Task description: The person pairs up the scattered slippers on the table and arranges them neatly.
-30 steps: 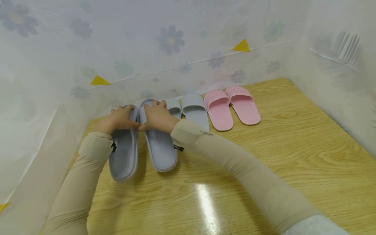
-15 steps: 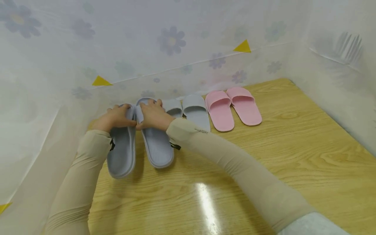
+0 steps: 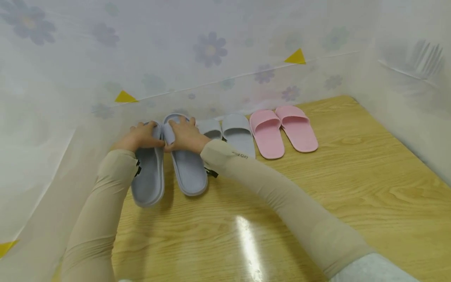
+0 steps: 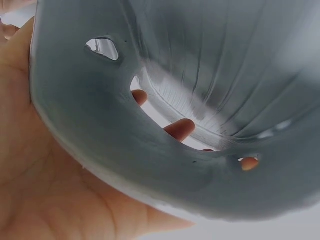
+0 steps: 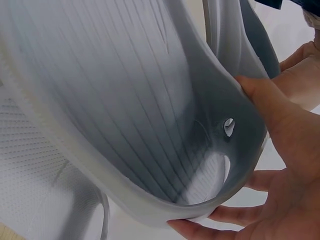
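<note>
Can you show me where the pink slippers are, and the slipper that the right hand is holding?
pink slippers [image 3: 266, 133]: head view, on the footbed of the nearer one of the pair.
blue slipper [image 3: 189, 175]: head view, on its footbed, below the right hand [image 3: 186, 137].

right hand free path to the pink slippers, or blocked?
Probably yes, once it lets go: the right hand grips a grey-blue slipper; only bare table and low pale slippers lie before the pink slippers.

small dark print on the right sleeve [image 3: 239, 156], seemingly unreadable.
</note>
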